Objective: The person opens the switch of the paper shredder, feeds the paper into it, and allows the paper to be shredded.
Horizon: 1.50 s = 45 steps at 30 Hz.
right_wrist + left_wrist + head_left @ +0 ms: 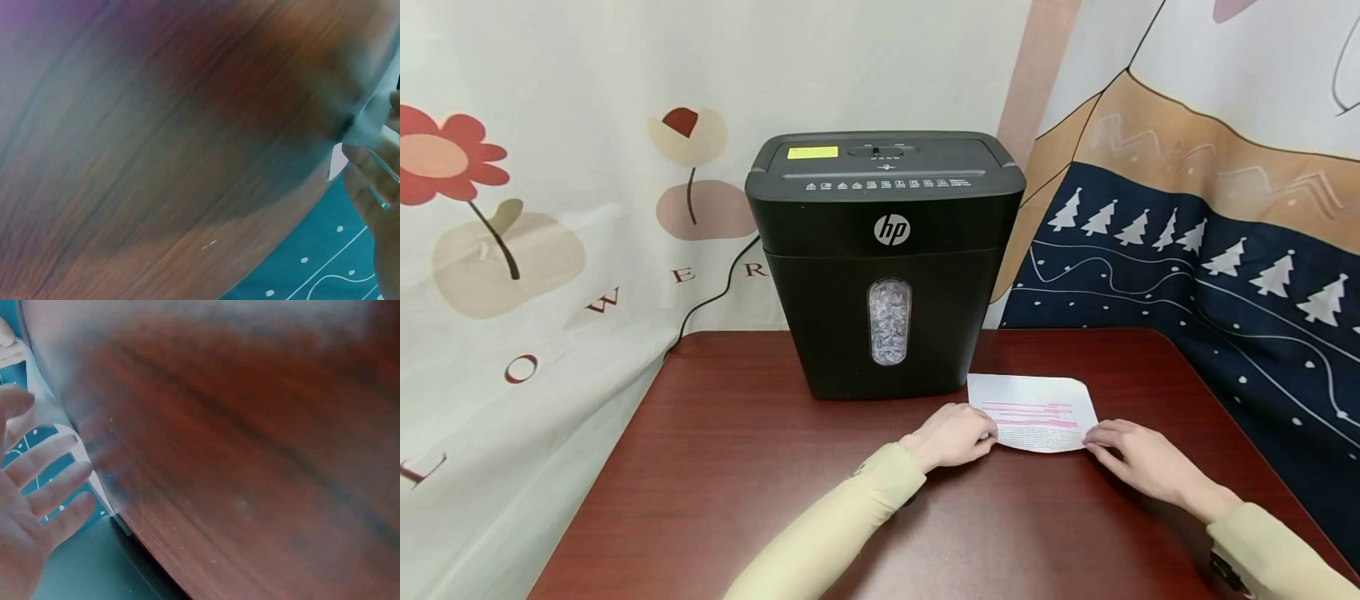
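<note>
A white sheet of paper (1026, 390) with printed text and pink highlighted lines is at the right front of a black HP paper shredder (820, 308). My left hand (951, 435) pinches the sheet at its near left edge. At the near right corner, my right hand (1150, 462) holds it between thumb and fingers. The sheet's near edge bows slightly. In the left wrist view, the left hand (31, 500) has its lower fingers spread beside the sheet. Only part of the right hand (381, 181) shows in the right wrist view.
The shredder stands at the back of a reddish-brown wooden table (700, 483). Its clear window (890, 323) shows paper shreds inside. A black power cord (718, 296) runs off to the left. Patterned cloth (587, 83) hangs behind and on both sides.
</note>
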Tool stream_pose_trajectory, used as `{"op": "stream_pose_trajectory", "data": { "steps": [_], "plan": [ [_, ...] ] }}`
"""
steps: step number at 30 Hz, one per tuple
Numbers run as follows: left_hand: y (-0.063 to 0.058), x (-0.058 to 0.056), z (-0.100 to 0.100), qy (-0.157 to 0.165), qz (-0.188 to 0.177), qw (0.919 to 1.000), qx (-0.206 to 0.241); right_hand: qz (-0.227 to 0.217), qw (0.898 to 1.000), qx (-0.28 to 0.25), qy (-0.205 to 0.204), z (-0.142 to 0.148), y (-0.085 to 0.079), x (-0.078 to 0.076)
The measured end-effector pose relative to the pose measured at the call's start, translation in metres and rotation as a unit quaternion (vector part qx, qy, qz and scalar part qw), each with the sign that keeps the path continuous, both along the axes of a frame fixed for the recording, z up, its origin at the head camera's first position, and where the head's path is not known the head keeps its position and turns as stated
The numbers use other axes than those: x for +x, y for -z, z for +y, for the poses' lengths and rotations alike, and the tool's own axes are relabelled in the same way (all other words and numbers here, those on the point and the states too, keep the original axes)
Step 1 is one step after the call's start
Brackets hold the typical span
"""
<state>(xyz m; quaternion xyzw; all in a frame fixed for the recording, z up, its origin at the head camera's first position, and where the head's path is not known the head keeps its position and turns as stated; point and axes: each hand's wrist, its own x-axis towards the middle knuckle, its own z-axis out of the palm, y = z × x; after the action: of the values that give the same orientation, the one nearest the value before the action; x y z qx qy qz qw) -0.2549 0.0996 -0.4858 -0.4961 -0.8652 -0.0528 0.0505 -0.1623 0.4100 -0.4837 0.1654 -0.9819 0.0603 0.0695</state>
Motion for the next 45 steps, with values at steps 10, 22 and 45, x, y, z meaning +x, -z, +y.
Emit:
{"op": "stream_pose_trajectory", "data": {
  "steps": [10,22,45],
  "plan": [
    [-0.011,-0.002,-0.009,-0.040,-0.014,0.9951,0.089,0.017,0.993,-0.114,0.029,0.001,-0.007,0.006],
    [-0.024,-0.005,-0.021,-0.069,-0.175,0.9621,0.198,0.139,0.968,-0.210,-0.003,-0.001,-0.008,0.002],
    [-0.032,0.004,-0.039,-0.085,-0.246,0.9137,0.312,0.130,0.943,-0.305,0.034,-0.025,-0.041,0.013]
  ]
}}
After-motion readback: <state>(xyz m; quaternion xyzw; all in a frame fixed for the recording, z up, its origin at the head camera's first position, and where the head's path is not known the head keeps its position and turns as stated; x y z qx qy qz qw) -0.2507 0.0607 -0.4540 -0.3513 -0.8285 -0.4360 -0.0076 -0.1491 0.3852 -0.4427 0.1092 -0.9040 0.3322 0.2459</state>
